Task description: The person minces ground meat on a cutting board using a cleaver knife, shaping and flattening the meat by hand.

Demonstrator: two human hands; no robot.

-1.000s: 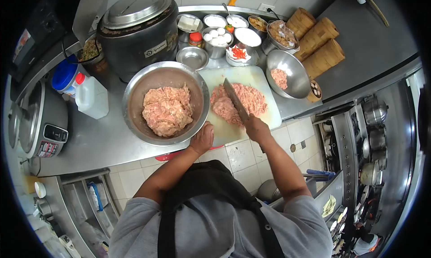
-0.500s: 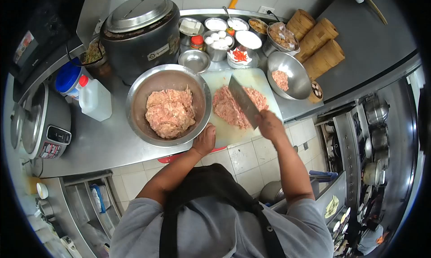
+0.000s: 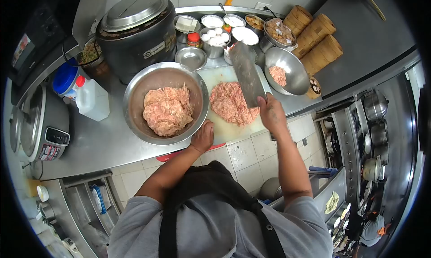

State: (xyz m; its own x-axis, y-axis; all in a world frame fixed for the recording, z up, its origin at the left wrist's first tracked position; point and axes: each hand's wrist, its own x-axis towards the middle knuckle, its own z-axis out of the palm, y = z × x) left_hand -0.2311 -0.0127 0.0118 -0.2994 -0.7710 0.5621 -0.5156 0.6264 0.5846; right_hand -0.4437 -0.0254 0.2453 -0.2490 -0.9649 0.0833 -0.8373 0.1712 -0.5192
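Note:
My right hand [image 3: 273,115] is closed round the handle of a cleaver [image 3: 248,76]. Its broad blade is raised over the right side of a white cutting board [image 3: 220,123], slightly blurred. Minced meat [image 3: 230,103] lies in a flattened heap on the board, left of the blade. My left hand [image 3: 204,136] lies at the board's near left corner, beside the rim of a large metal bowl [image 3: 133,110], its fingers resting flat with nothing seen in them. A big mound of minced meat [image 3: 167,110] sits inside that bowl.
Behind the board stand a bowl of eggs [image 3: 215,37], a small metal dish [image 3: 191,58] and several containers. A metal bowl [image 3: 294,62] with some mince and bamboo steamers [image 3: 321,51] are at right. A large cooker [image 3: 139,38] and white jug [image 3: 93,101] stand left.
The cleaver has lifted off the mince and moved right, its blade now over the board's right side. My right hand rose with it. My left hand has stayed at the board's corner.

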